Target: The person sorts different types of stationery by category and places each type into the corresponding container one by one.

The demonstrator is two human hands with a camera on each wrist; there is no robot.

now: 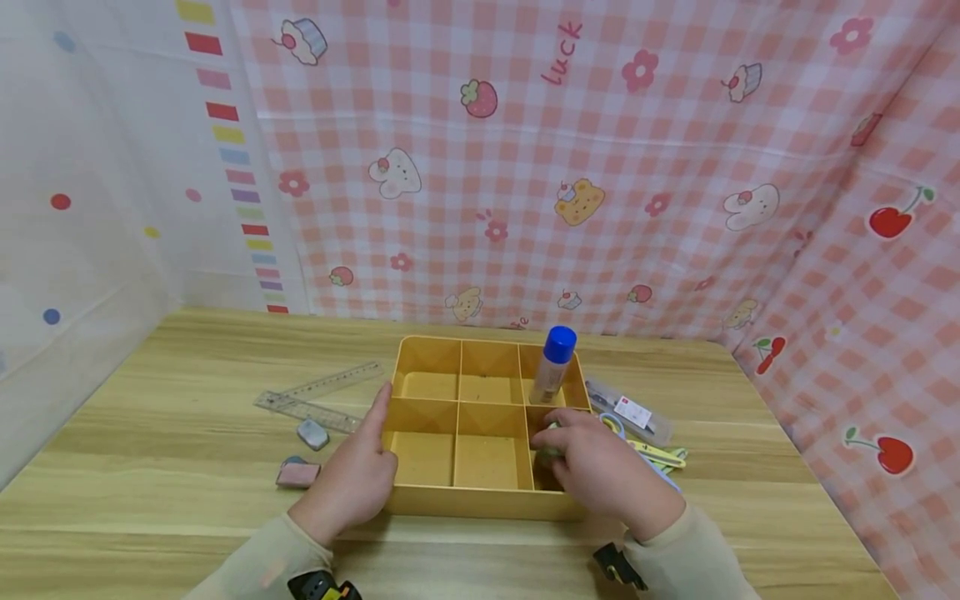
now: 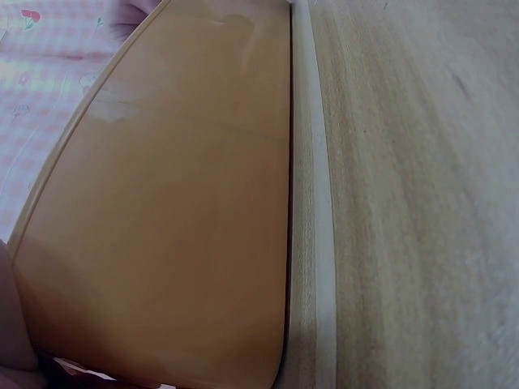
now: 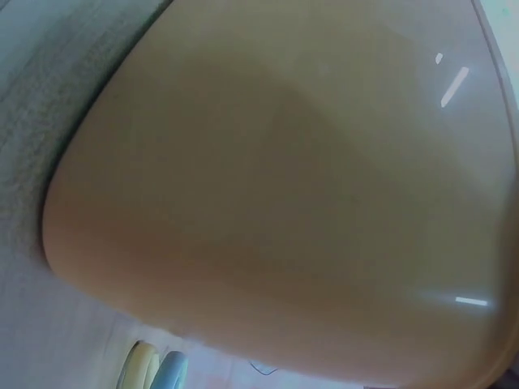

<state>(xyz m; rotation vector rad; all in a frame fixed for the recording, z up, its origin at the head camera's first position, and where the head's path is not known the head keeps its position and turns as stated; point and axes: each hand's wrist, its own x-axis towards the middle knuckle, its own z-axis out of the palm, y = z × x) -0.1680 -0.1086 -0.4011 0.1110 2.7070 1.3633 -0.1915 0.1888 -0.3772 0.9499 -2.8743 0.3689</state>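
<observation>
A yellow box with several compartments sits on the table, its front wall filling both wrist views. My left hand rests against its left side, index finger stretched along the wall. My right hand reaches into the front right compartment, fingers bent around a small pale green object. Most of that object is hidden by the hand, and I cannot tell its kind. Behind it, a glue stick with a blue cap stands upright in the back right compartment.
Left of the box lie a clear folding ruler, a grey-white eraser-like piece and a pink block. To the right are a clear plastic case with a white label, scissors with blue handles and a yellow-green tool.
</observation>
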